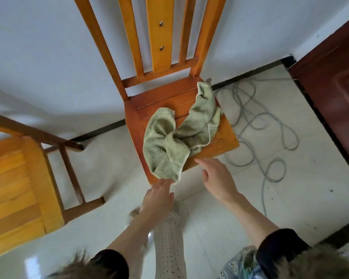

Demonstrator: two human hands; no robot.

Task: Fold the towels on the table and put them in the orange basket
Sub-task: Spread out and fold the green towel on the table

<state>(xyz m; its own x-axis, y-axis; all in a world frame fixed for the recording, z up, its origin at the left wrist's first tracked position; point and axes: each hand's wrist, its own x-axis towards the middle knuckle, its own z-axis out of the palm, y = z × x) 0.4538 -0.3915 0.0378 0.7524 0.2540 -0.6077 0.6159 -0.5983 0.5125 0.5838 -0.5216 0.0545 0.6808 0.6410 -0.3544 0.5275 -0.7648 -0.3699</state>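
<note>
A crumpled light-green towel [173,141] lies across the seat of an orange wooden chair [226,141], one corner hanging over the seat's front edge. My left hand [157,198] reaches up to that hanging corner and its fingertips touch the cloth; whether it grips the corner is unclear. My right hand [216,178] hovers just off the seat's front edge to the right of the towel, fingers apart and holding nothing. No orange basket is in view.
A second orange chair [14,190] stands at the left. A grey cable [256,125] coils on the tiled floor at the right, beside a dark red door [334,81]. A white wall runs behind the chairs. My dotted trouser leg [169,244] is below the hands.
</note>
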